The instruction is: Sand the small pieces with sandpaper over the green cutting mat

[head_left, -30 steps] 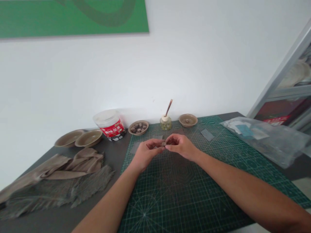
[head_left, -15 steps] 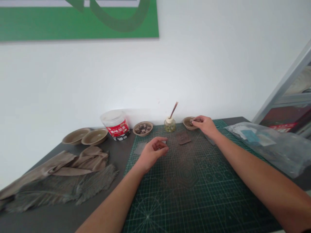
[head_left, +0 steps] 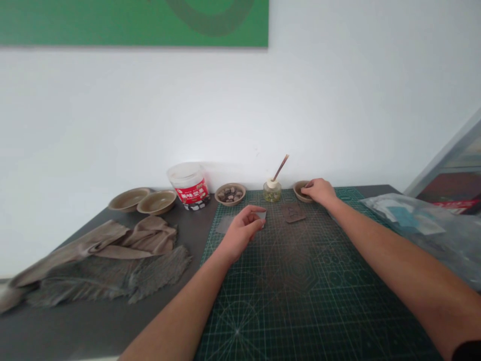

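Note:
My left hand [head_left: 246, 228] is raised over the green cutting mat [head_left: 263, 311], its thumb and fingers closed on a small translucent sheet [head_left: 262, 215]. Another clear sheet [head_left: 224, 224] lies flat just left of that hand. My right hand [head_left: 319, 190] reaches to the small brown bowl [head_left: 300, 196] at the back right, fingertips bent together inside its rim. What those fingers pinch is too small to make out. A second brown bowl [head_left: 218, 202], holding several dark and pale pebble-like pieces [head_left: 230, 194], stands at the back, beyond my left hand.
Between the bowls stands a small glass bottle [head_left: 272, 192] with sticks. A brown square piece [head_left: 293, 212] lies before it. Leftward are a red-labelled plastic tub [head_left: 190, 188], two brown bowls [head_left: 157, 202] and crumpled cloth [head_left: 108, 265]. A clear plastic bag [head_left: 432, 235] lies right.
The view has shifted, so the table things sit further right. My right fingers have gone lower into the bowl. The sheet in my left hand shows more plainly now.

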`<state>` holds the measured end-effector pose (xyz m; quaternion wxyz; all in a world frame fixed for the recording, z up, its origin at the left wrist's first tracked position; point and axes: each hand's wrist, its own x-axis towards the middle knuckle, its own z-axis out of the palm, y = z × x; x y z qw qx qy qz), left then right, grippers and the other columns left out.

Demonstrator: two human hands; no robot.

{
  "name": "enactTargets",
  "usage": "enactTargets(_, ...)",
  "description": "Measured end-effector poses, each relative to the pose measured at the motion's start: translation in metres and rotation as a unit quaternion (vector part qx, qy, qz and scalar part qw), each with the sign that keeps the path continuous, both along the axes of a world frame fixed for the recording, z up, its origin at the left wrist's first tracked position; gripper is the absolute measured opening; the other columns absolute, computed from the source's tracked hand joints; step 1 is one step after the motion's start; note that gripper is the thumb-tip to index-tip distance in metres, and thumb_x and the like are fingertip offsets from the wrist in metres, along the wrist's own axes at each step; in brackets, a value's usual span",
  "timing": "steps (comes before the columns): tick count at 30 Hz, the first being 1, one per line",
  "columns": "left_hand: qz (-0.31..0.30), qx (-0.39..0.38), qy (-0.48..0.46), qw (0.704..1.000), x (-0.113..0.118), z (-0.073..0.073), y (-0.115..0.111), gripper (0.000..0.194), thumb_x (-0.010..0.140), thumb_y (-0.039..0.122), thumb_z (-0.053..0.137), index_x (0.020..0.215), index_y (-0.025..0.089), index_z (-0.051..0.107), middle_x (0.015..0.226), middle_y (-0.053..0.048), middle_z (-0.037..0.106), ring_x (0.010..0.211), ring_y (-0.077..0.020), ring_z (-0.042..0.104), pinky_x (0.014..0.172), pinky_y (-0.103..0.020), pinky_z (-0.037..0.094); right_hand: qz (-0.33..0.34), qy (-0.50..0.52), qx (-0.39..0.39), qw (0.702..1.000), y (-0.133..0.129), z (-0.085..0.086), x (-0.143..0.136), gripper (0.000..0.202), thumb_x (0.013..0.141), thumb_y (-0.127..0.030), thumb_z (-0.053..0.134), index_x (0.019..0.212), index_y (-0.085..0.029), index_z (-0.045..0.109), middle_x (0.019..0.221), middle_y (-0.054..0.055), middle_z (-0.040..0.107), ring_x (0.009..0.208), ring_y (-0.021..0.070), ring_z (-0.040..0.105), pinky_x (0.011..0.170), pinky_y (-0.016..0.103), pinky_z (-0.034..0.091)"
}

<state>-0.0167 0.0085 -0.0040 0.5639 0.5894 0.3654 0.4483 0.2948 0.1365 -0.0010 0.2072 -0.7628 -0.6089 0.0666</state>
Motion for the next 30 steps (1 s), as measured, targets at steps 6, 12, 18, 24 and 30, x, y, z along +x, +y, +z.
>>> enactTargets(6, -0.006, -0.003, 0.009, 1.000, -0.002, 0.002, -0.001, 0.030, 0.087, 0.034, 0.064, 0.113, 0.020, 0.062, 0.073, 0.004, 0.053, 0.051, -0.0066, 0.037, 0.045, -0.020, 0.028, -0.027, -0.066, -0.034, 0.997, 0.007, -0.001, -0.008, 0.038, 0.072, -0.051, 0.071, 0.090, -0.018, 0.078, 0.097, 0.016, 0.076, 0.098, 0.0323, 0.071, 0.083, 0.039, 0.051)
enactTargets(12, -0.021, -0.004, 0.027, 0.999, 0.000, 0.003, -0.003, 0.031, 0.086, 0.034, 0.063, 0.114, 0.020, 0.061, 0.070, 0.005, 0.053, 0.051, -0.0077, 0.039, 0.047, -0.021, 0.028, -0.024, -0.097, -0.044, 0.994, 0.012, 0.005, -0.012, 0.038, 0.072, -0.047, 0.072, 0.093, -0.016, 0.076, 0.097, 0.019, 0.076, 0.097, 0.0326, 0.071, 0.083, 0.040, 0.051)
enactTargets(18, -0.023, 0.014, 0.071, 0.997, 0.001, 0.005, -0.004, 0.028, 0.084, 0.034, 0.064, 0.107, 0.018, 0.067, 0.067, 0.003, 0.056, 0.055, -0.0107, 0.046, 0.054, -0.023, 0.034, -0.004, -0.103, -0.043, 0.994, 0.006, 0.018, -0.011, 0.039, 0.065, -0.051, 0.076, 0.083, -0.016, 0.075, 0.085, 0.017, 0.075, 0.084, 0.0323, 0.072, 0.073, 0.040, 0.052)
enactTargets(24, -0.056, 0.065, 0.140, 0.986, 0.000, 0.000, -0.004, 0.025, 0.078, 0.016, 0.044, 0.078, 0.017, 0.069, 0.066, -0.001, 0.060, 0.060, -0.0140, 0.050, 0.058, -0.026, 0.036, 0.060, -0.109, 0.046, 0.991, -0.026, 0.055, -0.030, 0.027, 0.080, -0.042, 0.068, 0.078, -0.015, 0.073, 0.079, 0.017, 0.072, 0.085, 0.0323, 0.068, 0.076, 0.041, 0.048)
enactTargets(30, -0.107, 0.093, 0.163, 0.976, -0.002, -0.001, -0.008, 0.023, 0.064, 0.010, 0.050, 0.074, 0.015, 0.069, 0.065, -0.001, 0.062, 0.062, -0.0153, 0.052, 0.058, -0.026, 0.035, 0.308, -0.077, 0.133, 0.939, -0.073, 0.065, -0.138, 0.022, 0.096, -0.036, 0.053, 0.105, -0.024, 0.068, 0.103, 0.006, 0.071, 0.097, 0.0202, 0.063, 0.087, 0.031, 0.046)
